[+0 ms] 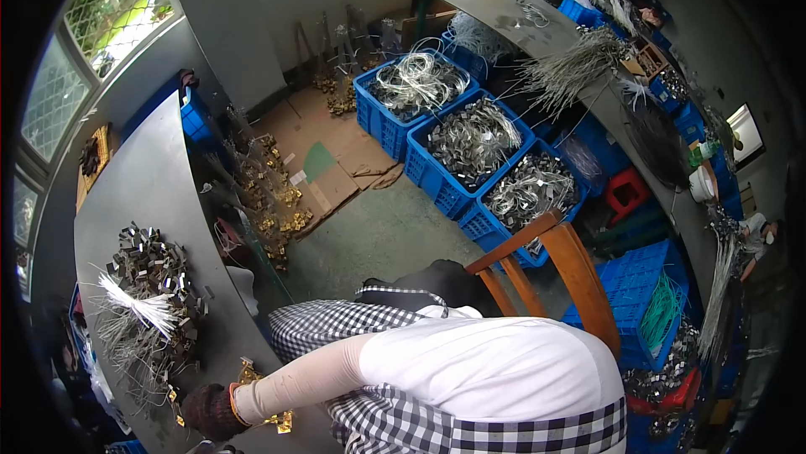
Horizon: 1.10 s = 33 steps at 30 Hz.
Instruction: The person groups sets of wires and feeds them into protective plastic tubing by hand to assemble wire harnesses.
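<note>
My right hand [213, 412], in a dark knitted glove, reaches from a beige arm sleeve over the grey table at the lower left. It looks curled and rounded; what its fingers hold, if anything, is hidden. Gold-coloured metal pieces [284, 422] lie around the wrist, and a small gold piece [175, 408] is just beside the fingers. Beyond the hand is a heap of dark metal tags [155, 265] with thin wires. A bundle of white strands [138, 303] lies on that heap. My left hand does not show.
The grey table [138, 173] runs along the left under the window. Blue crates [453, 198] full of wires and metal pieces stand across the green floor [395, 236]. Behind me is a wooden chair [579, 278]. Gold pieces on wires [273, 202] stand on cardboard. Other people are at the far right.
</note>
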{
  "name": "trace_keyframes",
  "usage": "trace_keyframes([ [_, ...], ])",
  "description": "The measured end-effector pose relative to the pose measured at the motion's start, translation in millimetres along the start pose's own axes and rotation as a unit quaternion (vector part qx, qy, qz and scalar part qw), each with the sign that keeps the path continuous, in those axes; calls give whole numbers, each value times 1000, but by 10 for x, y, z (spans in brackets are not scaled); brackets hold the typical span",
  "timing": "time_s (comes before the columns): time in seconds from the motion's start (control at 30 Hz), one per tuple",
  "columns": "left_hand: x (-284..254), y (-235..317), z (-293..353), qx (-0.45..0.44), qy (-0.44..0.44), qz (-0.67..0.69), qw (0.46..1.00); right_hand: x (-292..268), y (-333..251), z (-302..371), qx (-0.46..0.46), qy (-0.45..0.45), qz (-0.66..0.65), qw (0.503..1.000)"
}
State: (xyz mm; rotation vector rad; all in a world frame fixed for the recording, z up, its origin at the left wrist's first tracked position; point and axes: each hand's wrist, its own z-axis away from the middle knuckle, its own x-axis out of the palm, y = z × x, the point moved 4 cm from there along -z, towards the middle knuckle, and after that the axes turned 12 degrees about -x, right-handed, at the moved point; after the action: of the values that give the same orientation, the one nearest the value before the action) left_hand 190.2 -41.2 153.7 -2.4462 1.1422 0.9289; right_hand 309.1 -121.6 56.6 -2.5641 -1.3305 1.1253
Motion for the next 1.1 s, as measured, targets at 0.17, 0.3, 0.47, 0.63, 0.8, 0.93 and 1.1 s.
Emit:
trace_keyframes([
  [0.17, 292, -887, 909, 58, -58, -103, 991, -132, 9, -11, 14, -33, -42, 998],
  [0.3, 365, -907, 727, -115, -80, 20, 990, -56, 97, 73, 23, -5, -47, 999],
  [0.47, 483, -854, 635, -174, 20, 166, 971, -256, 26, 154, 32, -48, -50, 997],
  [0.63, 309, -185, 99, -117, -64, -136, 982, -648, -80, 287, -10, -52, -61, 997],
  [0.8, 416, -338, 321, -95, -12, -298, 950, -387, -285, 261, -101, 2, 3, 995],
  [0.93, 350, -336, 344, -116, -9, -254, 960, -199, -421, 290, -140, 18, 100, 985],
  [1.1, 192, -267, 367, -142, -8, -200, 969, -627, -517, 305, -184, 131, 11, 974],
])
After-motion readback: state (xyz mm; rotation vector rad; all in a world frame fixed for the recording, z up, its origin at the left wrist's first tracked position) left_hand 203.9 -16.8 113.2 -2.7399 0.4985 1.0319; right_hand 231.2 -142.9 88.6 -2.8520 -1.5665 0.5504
